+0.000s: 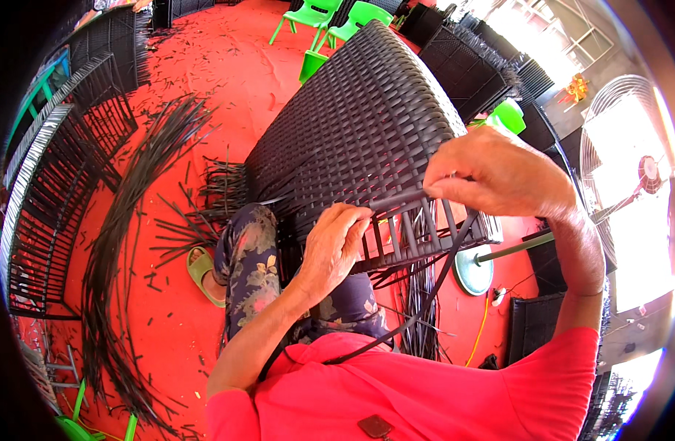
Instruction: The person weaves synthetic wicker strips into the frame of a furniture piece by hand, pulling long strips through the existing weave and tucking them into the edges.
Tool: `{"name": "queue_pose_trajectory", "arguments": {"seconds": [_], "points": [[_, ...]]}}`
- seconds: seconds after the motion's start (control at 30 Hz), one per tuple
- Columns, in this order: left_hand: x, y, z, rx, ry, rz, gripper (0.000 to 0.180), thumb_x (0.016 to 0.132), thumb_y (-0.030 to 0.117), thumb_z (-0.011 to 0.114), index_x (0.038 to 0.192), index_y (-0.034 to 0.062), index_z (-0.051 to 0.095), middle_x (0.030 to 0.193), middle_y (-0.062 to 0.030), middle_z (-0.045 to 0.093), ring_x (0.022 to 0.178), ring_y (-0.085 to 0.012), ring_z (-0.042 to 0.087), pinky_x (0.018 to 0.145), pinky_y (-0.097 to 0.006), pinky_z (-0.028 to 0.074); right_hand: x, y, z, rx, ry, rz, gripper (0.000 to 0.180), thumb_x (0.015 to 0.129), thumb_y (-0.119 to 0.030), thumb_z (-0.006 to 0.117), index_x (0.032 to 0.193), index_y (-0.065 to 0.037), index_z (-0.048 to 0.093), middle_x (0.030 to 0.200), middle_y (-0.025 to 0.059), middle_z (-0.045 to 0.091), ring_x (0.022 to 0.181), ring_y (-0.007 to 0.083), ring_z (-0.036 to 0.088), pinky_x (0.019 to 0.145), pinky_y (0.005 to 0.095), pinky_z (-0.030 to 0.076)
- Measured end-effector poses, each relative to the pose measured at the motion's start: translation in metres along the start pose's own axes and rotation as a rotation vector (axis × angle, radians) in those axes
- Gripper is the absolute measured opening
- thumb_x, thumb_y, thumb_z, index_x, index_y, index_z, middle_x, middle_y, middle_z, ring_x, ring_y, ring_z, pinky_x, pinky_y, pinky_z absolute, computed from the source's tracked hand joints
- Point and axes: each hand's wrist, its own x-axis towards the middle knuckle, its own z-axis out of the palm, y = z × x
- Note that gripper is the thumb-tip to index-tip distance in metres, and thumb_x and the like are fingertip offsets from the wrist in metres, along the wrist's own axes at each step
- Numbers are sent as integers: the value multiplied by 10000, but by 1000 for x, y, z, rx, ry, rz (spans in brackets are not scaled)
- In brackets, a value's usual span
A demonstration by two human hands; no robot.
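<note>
Left hand (331, 246): fingers bent, thumb and forefinger drawn near each other at the rail of the black woven panel (352, 117); whether clamped, cannot tell. Right hand (492, 173): curled, thumb and fingertips close together at the same rail; whether a strand is pinched, cannot tell. Woven panel: tilted, directly beyond both hands. Loose black strip (454, 253): looping from below the right hand toward the left forearm. Dark tag (375, 426): below both hands, on red shirt (440, 397); any lettering too small to read. Strand bundle (143, 176): left of the left hand. Fan (650, 175): right of the right hand.
</note>
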Motion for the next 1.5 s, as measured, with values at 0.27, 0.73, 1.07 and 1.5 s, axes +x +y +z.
{"name": "queue_pose_trajectory", "arguments": {"seconds": [0.27, 0.73, 1.07, 1.5], "points": [[17, 4, 3, -209, -285, -302, 251, 906, 214, 526, 999, 3, 624, 640, -44, 589, 501, -75, 486, 464, -223, 392, 8, -10, 17, -348, -103, -16, 87, 723, -117, 575, 711, -46, 623, 579, 141, 557, 591, 343, 569, 539, 439, 423], [18, 8, -2, -569, -502, -501, 365, 932, 245, 480, 1202, 5, 523, 533, -14, 530, 410, -62, 469, 381, -203, 359, 18, 17, 51, -188, -161, -58, 129, 754, -172, 625, 848, -94, 582, 654, 103, 581, 715, 310, 589, 625, 430, 436], [14, 7, 12, 291, -298, -35, 250, 827, 170, 558, 1056, 86, 612, 623, -129, 606, 498, -236, 603, 576, -385, 472, 7, 1, 48, -206, -136, 39, 140, 750, -125, 635, 857, -105, 548, 714, 97, 528, 763, 297, 557, 689, 417, 419], [9, -12, 10, -1142, -315, -590, 105, 842, 144, 625, 838, 48, 582, 564, 18, 500, 413, -27, 410, 352, -169, 275, 4, 5, 54, -240, -60, -36, 87, 716, -85, 599, 781, -53, 550, 720, 91, 537, 787, 282, 533, 654, 419, 406]]}}
